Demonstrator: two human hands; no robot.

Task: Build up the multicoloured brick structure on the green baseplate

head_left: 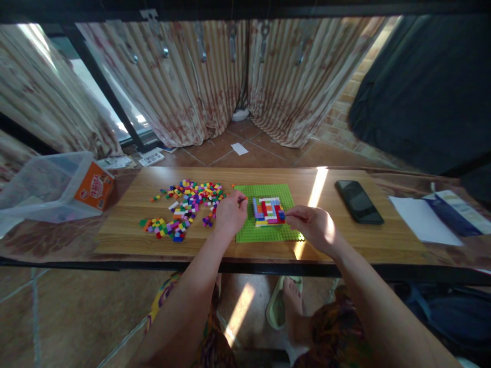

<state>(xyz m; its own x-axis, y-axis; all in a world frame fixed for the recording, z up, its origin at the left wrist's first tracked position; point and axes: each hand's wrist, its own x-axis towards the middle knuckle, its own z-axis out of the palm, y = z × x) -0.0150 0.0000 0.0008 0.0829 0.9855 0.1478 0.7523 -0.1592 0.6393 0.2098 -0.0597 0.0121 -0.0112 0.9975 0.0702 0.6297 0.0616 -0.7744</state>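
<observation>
- The brick block sits between the two hands on a green baseplate, probably because the studs steady it within reach of both.
- The right hand meets the block's near side, thumb and forefinger drawn together at a blue brick; such a fine fingertip hold likely suits so small a piece, though I cannot tell whether it grips or presses.
- The left hand curls over the baseplate's edge, thumb close to forefinger; whether a brick is pinched there, I cannot tell.
- Loose bricks spread just beyond the left hand, seemingly so that colours are easy to pick out on the wooden surface.
- A phone lies to the right of the right hand, apparently kept aside from the bricks.
</observation>
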